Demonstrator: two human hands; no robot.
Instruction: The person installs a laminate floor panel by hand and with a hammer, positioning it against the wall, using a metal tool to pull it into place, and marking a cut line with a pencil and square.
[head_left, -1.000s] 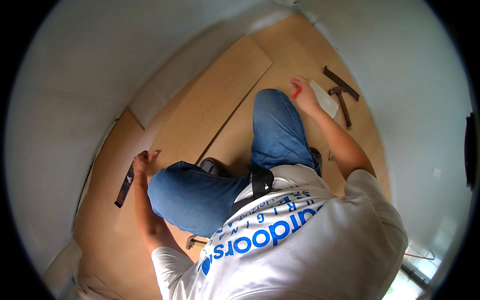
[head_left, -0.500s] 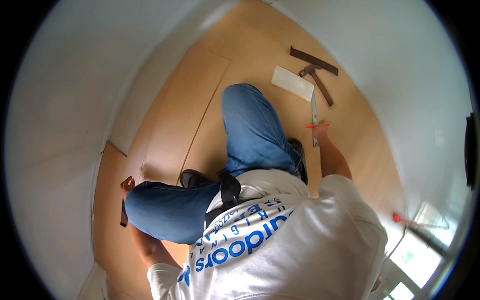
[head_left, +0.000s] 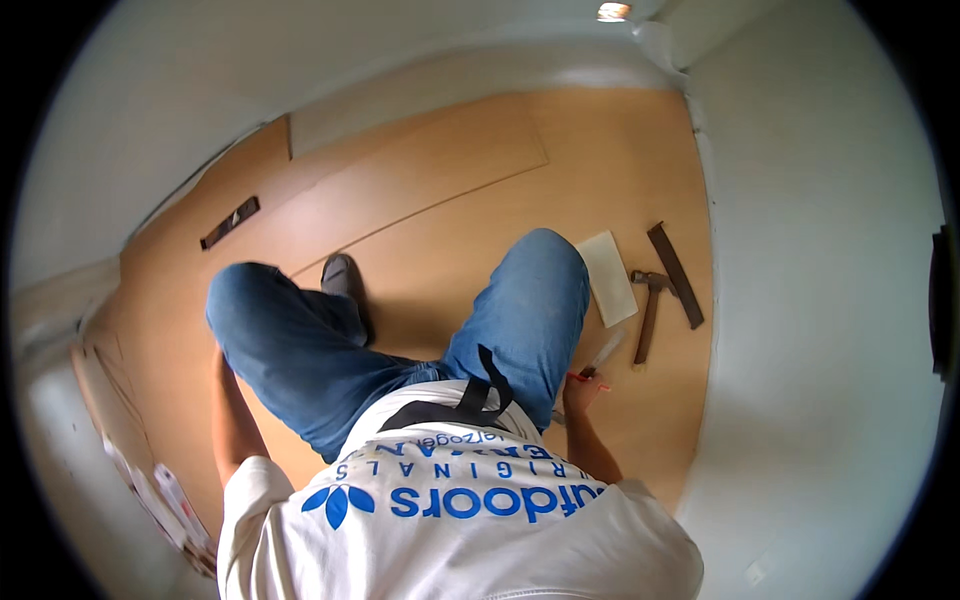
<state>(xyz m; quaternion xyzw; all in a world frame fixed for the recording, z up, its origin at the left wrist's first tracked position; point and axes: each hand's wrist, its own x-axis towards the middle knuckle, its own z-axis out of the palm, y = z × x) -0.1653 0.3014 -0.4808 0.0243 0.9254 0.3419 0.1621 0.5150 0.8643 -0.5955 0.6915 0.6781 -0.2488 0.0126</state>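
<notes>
My right hand [head_left: 582, 390] is beside my right knee, low over the floor. A slim red pencil or pen [head_left: 598, 386] is held in its fingers. A metal ruler [head_left: 603, 352], blurred, lies at the same hand; whether the fingers also grip it I cannot tell. My left forearm [head_left: 230, 415] runs down behind my left knee, which hides the left hand. Beyond that knee a dark metal bar [head_left: 230, 222] rests on the wood-look boards.
To the right lie a hammer [head_left: 648, 325], a long dark metal bar [head_left: 677, 277] and a pale flat block [head_left: 608, 280]. A loose-looking board [head_left: 430, 165] spans the far floor. Walls [head_left: 800, 280] enclose the boards. Trim pieces [head_left: 180, 500] sit at lower left.
My view has turned, so the tools appear lower at the right. The right hand, still with the red pencil or pen, is closer to my body. My left hand has gone behind the knee.
</notes>
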